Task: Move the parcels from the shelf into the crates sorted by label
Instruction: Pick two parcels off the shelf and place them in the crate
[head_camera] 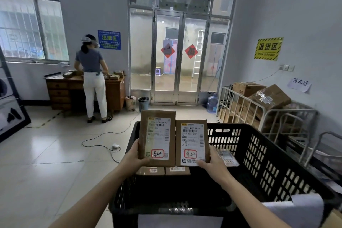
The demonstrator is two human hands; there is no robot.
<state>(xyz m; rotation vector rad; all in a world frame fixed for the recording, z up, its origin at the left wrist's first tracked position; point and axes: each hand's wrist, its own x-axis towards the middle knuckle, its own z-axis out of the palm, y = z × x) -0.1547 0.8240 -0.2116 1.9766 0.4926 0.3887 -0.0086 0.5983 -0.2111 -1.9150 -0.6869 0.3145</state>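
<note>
1. My left hand (136, 159) grips the lower left edge of a tall flat brown cardboard parcel (157, 137), with the thumb curled onto its face.
2. My right hand (212, 163) pinches the lower right corner of a shorter brown cardboard parcel (192, 142), thumb on its white label.
3. Both parcels stand upright, edges touching, over a black perforated plastic crate (259, 153).
4. Two more brown parcels (150, 170) lie flat in the crate beneath them.
5. Further off, another person (90, 72) stands at a brown wooden desk (61, 89), and a white metal cage (240, 102) on the right holds cardboard boxes.
</note>
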